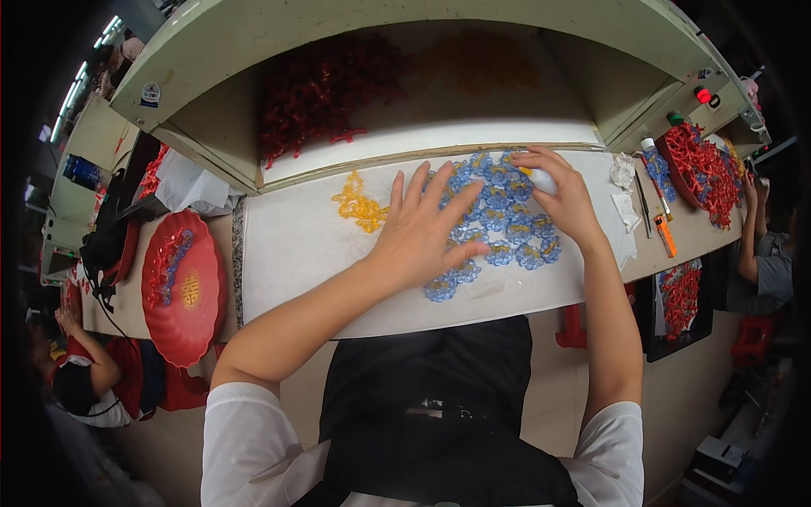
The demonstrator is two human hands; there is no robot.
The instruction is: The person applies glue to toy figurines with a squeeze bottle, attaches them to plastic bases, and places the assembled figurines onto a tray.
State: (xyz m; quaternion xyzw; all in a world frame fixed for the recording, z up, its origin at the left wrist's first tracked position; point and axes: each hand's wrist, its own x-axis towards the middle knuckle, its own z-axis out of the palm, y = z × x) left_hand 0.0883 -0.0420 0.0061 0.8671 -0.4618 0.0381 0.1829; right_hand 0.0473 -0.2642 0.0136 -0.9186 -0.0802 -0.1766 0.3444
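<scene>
A sheet of joined blue translucent flower-shaped plastic pieces (505, 221) lies on the white worktop (296, 245). My left hand (422, 232) presses flat on its left side with fingers spread. My right hand (557, 193) rests on the sheet's upper right part and is closed around a small white bottle (542, 179). A small cluster of yellow plastic pieces (360, 204) lies just left of my left hand.
A red tray (182, 287) with red and blue pieces sits at the left. A heap of red pieces (317, 89) lies on the shelf behind. At right are a red bowl of red pieces (701, 169), an orange cutter (665, 235), and another person's arm (750, 228).
</scene>
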